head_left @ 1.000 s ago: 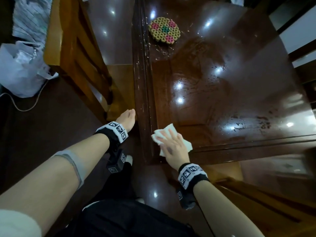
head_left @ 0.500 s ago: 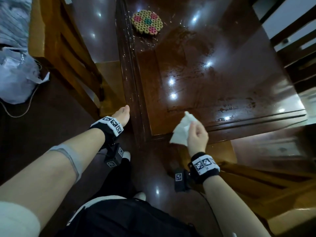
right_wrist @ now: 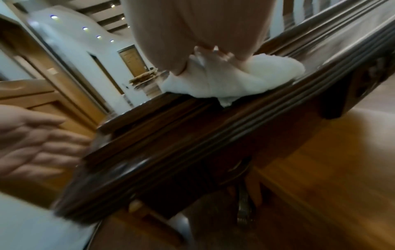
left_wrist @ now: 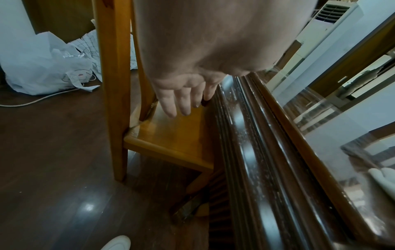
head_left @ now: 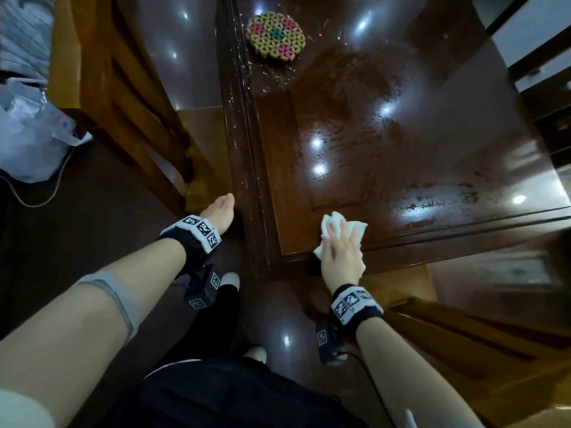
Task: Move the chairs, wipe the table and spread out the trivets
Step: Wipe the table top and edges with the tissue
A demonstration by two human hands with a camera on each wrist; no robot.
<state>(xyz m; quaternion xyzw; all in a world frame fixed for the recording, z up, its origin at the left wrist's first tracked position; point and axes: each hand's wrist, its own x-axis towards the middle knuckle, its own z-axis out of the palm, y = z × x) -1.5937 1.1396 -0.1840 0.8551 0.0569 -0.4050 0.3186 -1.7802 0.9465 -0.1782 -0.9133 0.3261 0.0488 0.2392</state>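
**Wiping under way at the near corner; trivets still to be laid out**

Head view: the right hand (head_left: 341, 251) presses a white cloth (head_left: 346, 230) flat onto the dark wooden counter (head_left: 432, 143) at its near corner, fingers extended over the cloth rather than curled round it. Wet streaks and smears cover most of the top, which suggests much of it has been gone over, while pale specks remain along the left edge and around the trivet (head_left: 276, 36). That single woven, coloured trivet lies at the far left of the top; whether others are stacked under it cannot be told. The left hand (head_left: 221, 211) hangs beside the counter's left edge, its grip loose and empty. A chair (head_left: 123, 97) stands just left of the counter, and another chair (head_left: 482, 344) sits by the near right side.

Left wrist view: the left hand's fingers (left_wrist: 181, 101) are straight and relaxed above the chair seat (left_wrist: 175, 135), holding nothing. The seat reaches in under the counter edge (left_wrist: 256, 152), so this chair looks still tucked in.

Right wrist view: blurred, but the cloth (right_wrist: 235, 79) is pinned under the right palm on the counter's moulded rim (right_wrist: 213, 135).

By my reading, wiping is partly done; the speckled left edge, spreading the trivets and perhaps the chair remain.
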